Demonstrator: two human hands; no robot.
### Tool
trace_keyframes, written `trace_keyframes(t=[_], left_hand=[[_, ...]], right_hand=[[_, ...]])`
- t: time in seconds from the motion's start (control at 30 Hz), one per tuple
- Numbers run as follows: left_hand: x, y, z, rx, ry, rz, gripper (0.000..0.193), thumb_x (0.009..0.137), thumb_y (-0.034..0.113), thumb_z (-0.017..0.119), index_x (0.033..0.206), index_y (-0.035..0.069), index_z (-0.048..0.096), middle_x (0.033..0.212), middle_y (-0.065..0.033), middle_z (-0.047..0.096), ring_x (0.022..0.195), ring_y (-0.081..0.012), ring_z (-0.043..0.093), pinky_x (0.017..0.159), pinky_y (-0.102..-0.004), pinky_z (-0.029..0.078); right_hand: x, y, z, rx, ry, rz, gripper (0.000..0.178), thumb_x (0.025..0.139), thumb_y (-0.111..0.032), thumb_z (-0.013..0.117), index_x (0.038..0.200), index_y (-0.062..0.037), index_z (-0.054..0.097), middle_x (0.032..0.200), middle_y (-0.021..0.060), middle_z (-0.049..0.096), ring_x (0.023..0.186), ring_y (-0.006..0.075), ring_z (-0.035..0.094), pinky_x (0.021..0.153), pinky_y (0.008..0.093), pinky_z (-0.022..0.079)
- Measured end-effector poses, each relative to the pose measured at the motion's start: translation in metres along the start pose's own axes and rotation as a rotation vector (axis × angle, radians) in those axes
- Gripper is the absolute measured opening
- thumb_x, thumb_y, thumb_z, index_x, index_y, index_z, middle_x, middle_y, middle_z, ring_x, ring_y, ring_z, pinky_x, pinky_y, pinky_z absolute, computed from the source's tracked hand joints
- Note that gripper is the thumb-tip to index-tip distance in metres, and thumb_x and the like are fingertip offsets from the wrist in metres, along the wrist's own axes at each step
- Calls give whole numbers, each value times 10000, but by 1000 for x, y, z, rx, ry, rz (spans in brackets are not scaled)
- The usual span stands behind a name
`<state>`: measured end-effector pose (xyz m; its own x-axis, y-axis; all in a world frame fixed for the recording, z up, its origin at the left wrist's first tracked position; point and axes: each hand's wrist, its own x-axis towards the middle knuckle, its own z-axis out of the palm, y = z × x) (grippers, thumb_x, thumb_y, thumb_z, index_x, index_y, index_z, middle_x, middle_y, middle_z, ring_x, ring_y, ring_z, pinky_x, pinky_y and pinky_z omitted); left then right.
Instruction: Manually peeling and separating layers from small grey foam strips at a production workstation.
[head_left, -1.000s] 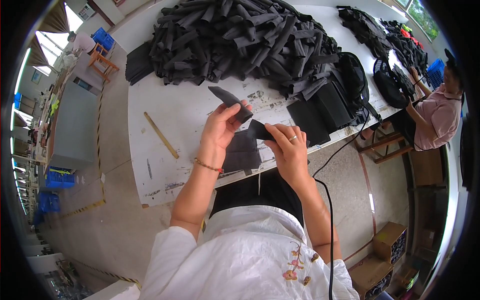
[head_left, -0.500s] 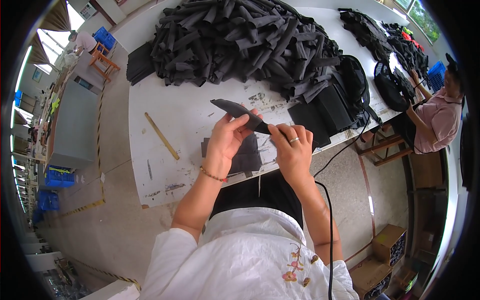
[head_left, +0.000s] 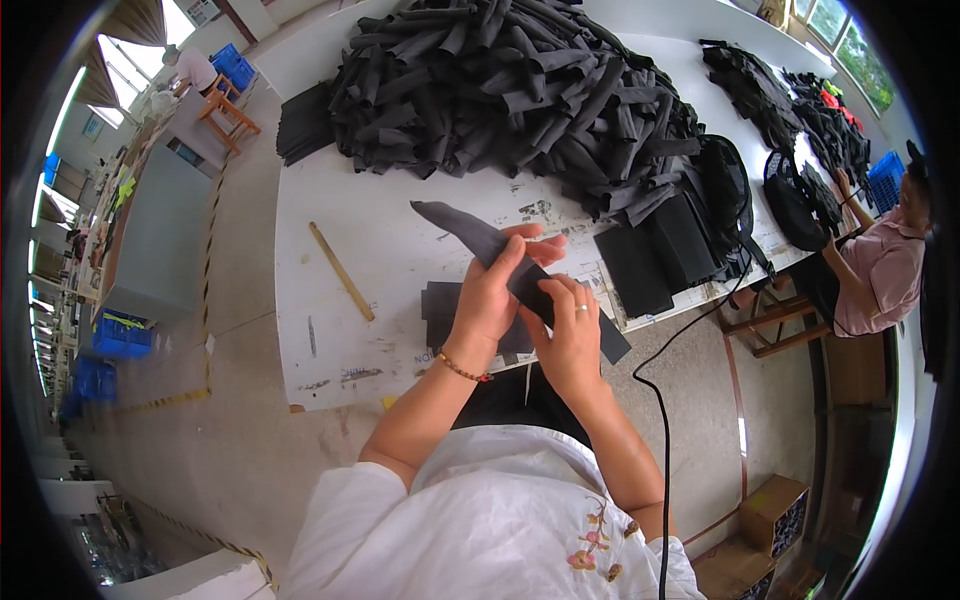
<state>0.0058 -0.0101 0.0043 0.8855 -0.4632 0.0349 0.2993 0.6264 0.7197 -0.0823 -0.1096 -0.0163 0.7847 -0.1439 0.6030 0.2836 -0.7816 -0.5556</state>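
Note:
Above the table's near edge, my left hand (head_left: 488, 290) grips a dark grey fabric strip (head_left: 462, 226), thumb on top and the other fingers partly spread behind it. The strip's loose, pointed end sticks out to the upper left. My right hand (head_left: 568, 335) is closed on the strip's lower right part. A flat black end (head_left: 614, 341) shows beyond the right fingers; whether it is the same piece or something inside it, I cannot tell. Below my hands, a small stack of dark fabric pieces (head_left: 440, 312) lies on the white table (head_left: 320, 355), partly hidden by my left hand and wrist.
A large heap of dark fabric strips (head_left: 510, 95) covers the back of the table. A yellowish flat stick (head_left: 341, 272) lies at left. Black panels (head_left: 640, 268) and a black mesh bag (head_left: 727, 175) are at right, near a black cable (head_left: 655, 375). A co-worker (head_left: 875, 265) sits at far right.
My hands have drawn closer together along the strip, the right one shifting down and left in view. A flat black end now shows past my right fingers. The whole view has shifted slightly.

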Motion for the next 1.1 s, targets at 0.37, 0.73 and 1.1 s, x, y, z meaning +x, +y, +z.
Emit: trace_keyframes(t=[0.37, 0.73, 1.1], left_hand=[[-9, 3, -16, 11, 145, -3, 226, 985, 224, 551, 1081, 27, 605, 1087, -165, 672, 1181, -296, 582, 984, -438, 475], [-6, -4, -13, -174, 128, -55, 259, 999, 236, 530, 1138, 24, 585, 1164, -179, 648, 1172, -273, 577, 984, -414, 466], [0, -4, -11, -111, 173, 0, 234, 998, 229, 533, 1124, 40, 592, 1110, -141, 667, 1169, -271, 586, 958, -431, 486]], right_hand=[[1, 4, -18, 8, -176, -9, 366, 737, -4, 728, 1043, -38, 530, 1054, 156, 547, 918, 350, 564, 774, 434, 481], [15, 14, -17, 66, -216, -126, 326, 763, 23, 721, 1006, -29, 511, 938, 135, 585, 794, 338, 616, 645, 402, 518], [29, 7, -31, 30, -233, -40, 429, 745, -75, 782, 1084, -33, 523, 1040, 150, 568, 923, 335, 596, 718, 416, 517]])
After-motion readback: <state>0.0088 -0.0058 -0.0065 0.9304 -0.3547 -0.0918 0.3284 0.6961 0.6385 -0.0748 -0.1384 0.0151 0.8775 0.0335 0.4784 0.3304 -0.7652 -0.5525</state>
